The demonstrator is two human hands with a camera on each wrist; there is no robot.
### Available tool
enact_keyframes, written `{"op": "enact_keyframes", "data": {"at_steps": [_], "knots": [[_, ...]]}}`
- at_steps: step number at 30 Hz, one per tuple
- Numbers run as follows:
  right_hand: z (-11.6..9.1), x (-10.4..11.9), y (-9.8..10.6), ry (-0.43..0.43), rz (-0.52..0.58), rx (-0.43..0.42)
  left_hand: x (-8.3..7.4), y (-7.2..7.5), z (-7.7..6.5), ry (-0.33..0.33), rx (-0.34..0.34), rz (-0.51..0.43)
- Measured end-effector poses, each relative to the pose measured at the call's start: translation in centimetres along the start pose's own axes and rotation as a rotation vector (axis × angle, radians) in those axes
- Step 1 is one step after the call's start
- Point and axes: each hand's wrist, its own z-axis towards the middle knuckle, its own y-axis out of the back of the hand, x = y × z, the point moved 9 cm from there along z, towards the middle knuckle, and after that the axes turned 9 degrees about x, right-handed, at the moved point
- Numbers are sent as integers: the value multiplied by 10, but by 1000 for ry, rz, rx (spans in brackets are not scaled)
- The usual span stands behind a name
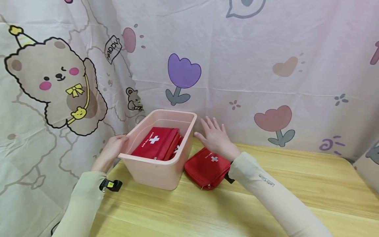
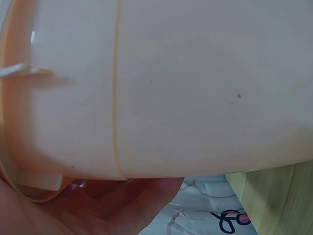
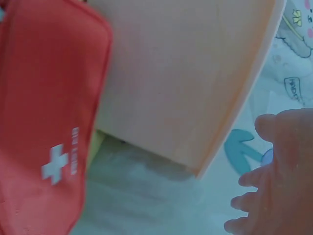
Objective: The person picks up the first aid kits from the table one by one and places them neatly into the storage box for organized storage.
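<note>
My left hand [image 1: 113,148] grips the left rim of a pink plastic bin [image 1: 151,174]. In the left wrist view the bin's smooth outer wall [image 2: 195,88] fills most of the picture, with the hand [image 2: 107,205] at its edge. Inside the bin lies a red first aid kit pouch [image 1: 160,141] with a white cross, over more red items. My right hand [image 1: 217,136], fingers straight and spread, hovers to the right of the bin and holds nothing. Below it, a second red first aid pouch [image 1: 204,171] lies on the table, partly hidden by the hand and wrist.
The wooden table [image 1: 281,184] extends to the right. A printed cloth curtain [image 1: 231,65] hangs close behind the table and along its left side. The bin stands near the back left, right up against the cloth.
</note>
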Motion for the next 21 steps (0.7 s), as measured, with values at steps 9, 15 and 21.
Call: {"op": "enact_keyframes", "data": {"at_steps": [9, 15, 21], "knots": [[-12, -35, -35, -60, -33, 66, -2, 2, -1, -15, 6, 20], [-17, -48, -61, -85, -42, 94, -2, 2, -1, -25, 10, 15], [-22, -58, -76, -101, -36, 106, 0, 0, -1, -33, 12, 18]]}}
